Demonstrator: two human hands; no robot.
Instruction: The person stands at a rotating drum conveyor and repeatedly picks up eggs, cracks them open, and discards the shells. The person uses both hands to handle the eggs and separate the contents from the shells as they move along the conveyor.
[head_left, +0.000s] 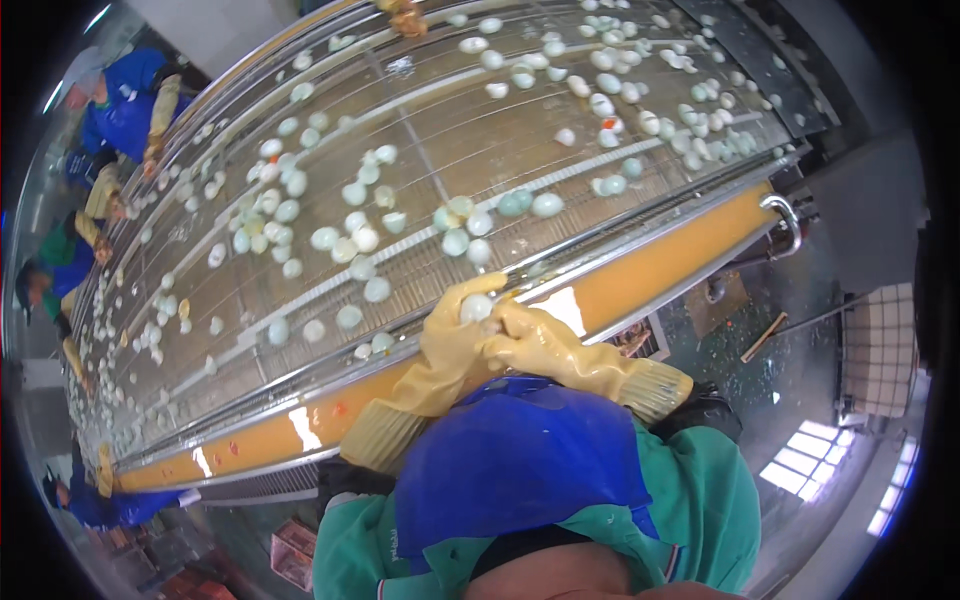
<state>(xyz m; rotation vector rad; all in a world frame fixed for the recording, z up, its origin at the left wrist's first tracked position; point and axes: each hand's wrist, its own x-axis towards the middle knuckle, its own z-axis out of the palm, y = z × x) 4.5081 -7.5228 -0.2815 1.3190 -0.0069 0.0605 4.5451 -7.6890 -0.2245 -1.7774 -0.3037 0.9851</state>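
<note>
I hold one pale egg in my gloved left hand, my right hand pinching it, over the conveyor rim. Wet gloves risk slippage; excess pressure likely cracks it.

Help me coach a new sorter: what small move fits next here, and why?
Probably peel on with the right hand: both gloved hands close around one pale egg, left hand cupping it, over the orange trough, beside the conveyor's edge.
</note>
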